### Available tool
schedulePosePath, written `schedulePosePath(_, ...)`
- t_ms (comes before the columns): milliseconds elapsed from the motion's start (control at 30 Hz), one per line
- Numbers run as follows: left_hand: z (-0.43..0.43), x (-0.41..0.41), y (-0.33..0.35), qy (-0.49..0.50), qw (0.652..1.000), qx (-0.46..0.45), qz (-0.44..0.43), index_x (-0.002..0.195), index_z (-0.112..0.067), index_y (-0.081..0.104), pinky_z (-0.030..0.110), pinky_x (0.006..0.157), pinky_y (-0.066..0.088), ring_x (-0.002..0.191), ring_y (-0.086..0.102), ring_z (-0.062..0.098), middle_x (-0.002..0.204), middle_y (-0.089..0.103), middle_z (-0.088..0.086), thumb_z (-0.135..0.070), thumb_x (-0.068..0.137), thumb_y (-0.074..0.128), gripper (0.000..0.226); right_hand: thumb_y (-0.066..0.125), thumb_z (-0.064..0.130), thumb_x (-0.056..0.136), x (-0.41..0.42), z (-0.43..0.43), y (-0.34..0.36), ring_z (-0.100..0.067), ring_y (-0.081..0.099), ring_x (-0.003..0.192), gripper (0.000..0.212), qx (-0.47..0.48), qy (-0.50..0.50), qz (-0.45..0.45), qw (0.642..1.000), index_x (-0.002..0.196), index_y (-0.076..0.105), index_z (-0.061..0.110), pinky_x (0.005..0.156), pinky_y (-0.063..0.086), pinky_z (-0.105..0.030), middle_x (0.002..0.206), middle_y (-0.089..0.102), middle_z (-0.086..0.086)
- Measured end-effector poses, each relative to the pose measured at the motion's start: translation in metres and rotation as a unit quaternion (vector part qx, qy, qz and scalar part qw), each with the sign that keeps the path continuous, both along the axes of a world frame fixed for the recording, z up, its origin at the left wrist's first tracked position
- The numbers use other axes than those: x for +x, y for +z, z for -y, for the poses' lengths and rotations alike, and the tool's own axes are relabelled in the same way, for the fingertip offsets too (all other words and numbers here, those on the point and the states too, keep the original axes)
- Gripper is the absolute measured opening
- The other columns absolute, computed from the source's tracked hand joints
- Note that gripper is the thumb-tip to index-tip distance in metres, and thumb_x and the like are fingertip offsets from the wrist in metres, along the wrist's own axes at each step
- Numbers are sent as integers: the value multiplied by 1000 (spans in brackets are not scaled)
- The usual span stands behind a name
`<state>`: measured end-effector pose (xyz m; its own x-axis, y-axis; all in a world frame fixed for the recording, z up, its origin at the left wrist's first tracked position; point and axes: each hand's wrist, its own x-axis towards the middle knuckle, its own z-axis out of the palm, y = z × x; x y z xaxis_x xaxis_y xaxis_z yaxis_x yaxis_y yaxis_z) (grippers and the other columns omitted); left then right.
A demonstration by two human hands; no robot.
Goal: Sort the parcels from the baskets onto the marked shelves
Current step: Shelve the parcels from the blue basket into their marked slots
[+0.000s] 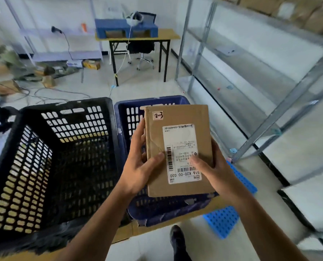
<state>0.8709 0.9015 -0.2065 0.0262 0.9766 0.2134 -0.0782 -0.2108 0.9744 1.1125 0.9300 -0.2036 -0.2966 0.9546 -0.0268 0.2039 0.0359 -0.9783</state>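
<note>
The cardboard parcel (177, 147) marked 2-3 sits clasped between both hands, left hand (140, 162) gripping its left edge, right hand (216, 166) its right, just above the blue basket (130, 103), not yet shelved; the metal shelves (241, 76) beyond the right fingers look nearly bare, so most sorting seemingly remains.

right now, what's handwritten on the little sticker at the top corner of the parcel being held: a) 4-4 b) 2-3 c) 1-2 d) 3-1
b: the sticker on the parcel, held between the left hand and right hand, reads 2-3.
</note>
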Motion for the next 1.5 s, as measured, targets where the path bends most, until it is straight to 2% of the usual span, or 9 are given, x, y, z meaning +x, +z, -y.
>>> schedulePosePath(133,18,4,10,-69,997,-6,16,160,-43,19,62,107,46,140,48,31,155,45,4,-30,92,67,84,81,63,77,2,53,11,-13,74,110,69,-13,-83,-29,996,136,45,61,83,62,-24,125,73,12)
schedulePosePath(233,28,22,14,-128,992,-6,13,160,-44,22,60,112,43,147,40,25,161,39,-3,-44,95,63,76,80,52,77,23,93,18,-18,75,108,72,-16,-154,-53,987,142,48,50,80,63,-28,124,74,7)
schedulePosePath(433,52,94,3,-124,980,39,-149,150,-54,34,43,124,28,150,22,-6,164,22,-27,-54,98,51,55,84,50,80,92,198,12,-23,75,109,83,-2,-325,-82,942,150,41,40,79,65,-37,126,74,1)
schedulePosePath(533,80,142,-10,-158,944,100,-273,156,-37,34,30,120,28,147,20,-10,160,22,-23,-52,100,55,62,87,54,75,127,270,-6,-26,75,110,93,-21,-417,-91,904,152,37,42,80,65,-40,127,73,0)
schedulePosePath(633,120,192,-29,-204,881,176,-390,152,-16,47,48,124,24,150,32,25,163,35,4,-47,96,58,65,88,54,75,159,352,-32,-27,75,109,94,-47,-482,-101,869,153,37,40,81,65,-40,126,74,1)
schedulePosePath(833,227,296,-75,-355,760,175,-515,159,-29,32,52,125,13,157,12,34,170,21,0,-64,92,37,76,88,50,75,203,524,-74,-27,76,106,93,-79,-590,-138,792,152,36,45,77,65,-39,127,73,2)
schedulePosePath(933,293,350,-84,-414,726,184,-517,160,-40,22,58,125,10,158,-1,33,171,10,-9,-64,99,43,70,89,45,77,223,604,-82,-28,76,108,83,-80,-633,-168,751,146,43,52,78,65,-43,127,73,2)
schedulePosePath(1100,388,437,-71,-443,696,244,-509,160,-44,15,58,123,5,158,-5,27,171,5,-11,-84,85,20,86,84,36,85,263,713,-90,-26,76,108,79,-70,-697,-169,693,149,40,50,78,65,-46,128,73,4)
schedulePosePath(1500,495,646,-71,-520,628,374,-443,159,-43,17,53,124,-4,158,-9,26,172,4,-10,-83,85,15,84,82,50,81,376,826,-77,-17,75,107,82,-38,-785,-126,605,147,35,57,73,63,-27,123,74,9)
